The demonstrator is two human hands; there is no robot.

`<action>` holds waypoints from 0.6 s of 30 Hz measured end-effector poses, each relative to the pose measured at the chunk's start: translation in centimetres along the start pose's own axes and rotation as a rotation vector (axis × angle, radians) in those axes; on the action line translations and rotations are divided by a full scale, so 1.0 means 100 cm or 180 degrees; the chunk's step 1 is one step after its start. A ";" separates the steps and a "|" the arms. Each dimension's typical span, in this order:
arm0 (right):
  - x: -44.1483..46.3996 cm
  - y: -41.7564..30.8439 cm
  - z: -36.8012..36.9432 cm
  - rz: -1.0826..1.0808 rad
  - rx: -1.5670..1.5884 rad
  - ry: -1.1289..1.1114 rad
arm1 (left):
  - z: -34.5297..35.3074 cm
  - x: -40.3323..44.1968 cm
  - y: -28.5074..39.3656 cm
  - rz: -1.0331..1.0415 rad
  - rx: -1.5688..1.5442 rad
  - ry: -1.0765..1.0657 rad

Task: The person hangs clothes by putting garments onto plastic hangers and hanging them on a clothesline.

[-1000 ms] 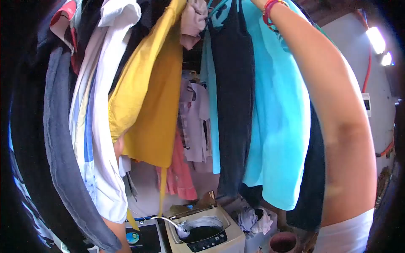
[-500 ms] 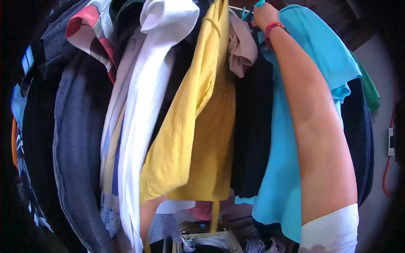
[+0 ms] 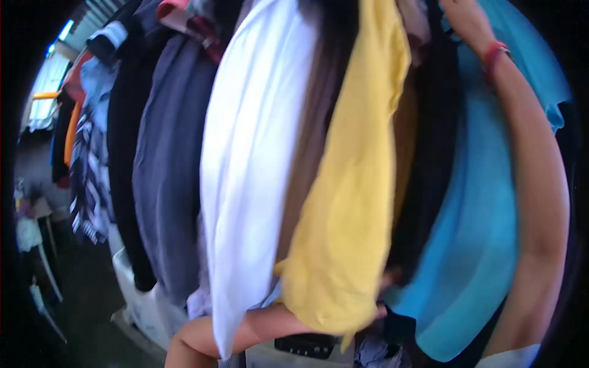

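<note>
Near the top right edge my right hand point(image 3: 467, 21) is raised, its fingers curled and partly cut off by the frame; what they hold is too blurred to name. A turquoise garment point(image 3: 472, 208) hangs beside it. My left arm reaches in from the bottom, behind the white garment point(image 3: 251, 141) and the lower end of the yellow garment point(image 3: 350, 202). Only a bit of my left hand point(image 3: 380, 311) shows at the yellow cloth's right edge, its fingers mostly hidden. Dark clothing point(image 3: 432, 141) hangs between the yellow and turquoise pieces.
A grey garment point(image 3: 175, 165) and a black one point(image 3: 129, 159) hang on the left, with patterned clothes point(image 3: 92, 165) farther out. Below the clothes, part of a washing machine's dark panel point(image 3: 304, 346) shows. A whitish container point(image 3: 147, 313) stands at the lower left.
The view has turned left, so the hanging clothes and my right hand appear farther right. More of my left forearm shows below the white garment, and the lower left area has come into view.
</note>
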State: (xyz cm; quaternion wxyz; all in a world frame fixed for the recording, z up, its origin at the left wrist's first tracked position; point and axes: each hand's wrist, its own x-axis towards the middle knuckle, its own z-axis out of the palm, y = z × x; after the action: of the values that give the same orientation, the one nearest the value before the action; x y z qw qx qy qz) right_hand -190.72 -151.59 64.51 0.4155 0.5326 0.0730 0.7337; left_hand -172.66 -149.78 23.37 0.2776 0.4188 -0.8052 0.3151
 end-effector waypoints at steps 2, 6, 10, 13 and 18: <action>-0.033 -0.039 -0.021 0.0143 0.0397 -0.0112 | 0.023 -0.015 0.029 0.0486 -0.0521 -0.0091; -0.125 -0.078 -0.096 -0.0583 0.0919 -0.0858 | 0.048 -0.066 0.088 0.0433 -0.1511 -0.0998; -0.177 -0.124 -0.154 -0.1330 0.1255 -0.1655 | 0.029 -0.129 0.113 -0.0152 -0.2726 -0.1901; -0.196 -0.146 -0.201 -0.1687 0.1795 -0.1689 | 0.066 -0.185 0.132 -0.0849 -0.3648 -0.1607; -0.203 -0.229 -0.214 -0.1868 0.4533 -0.1916 | -0.002 -0.263 0.153 -0.1477 -0.4027 -0.0913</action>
State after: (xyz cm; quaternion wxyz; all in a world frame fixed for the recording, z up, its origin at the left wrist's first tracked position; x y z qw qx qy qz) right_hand -194.81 -143.60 28.21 0.1551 0.8014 0.5421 0.1994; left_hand -172.56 -129.62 0.59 0.4196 0.3754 -0.7525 -0.3417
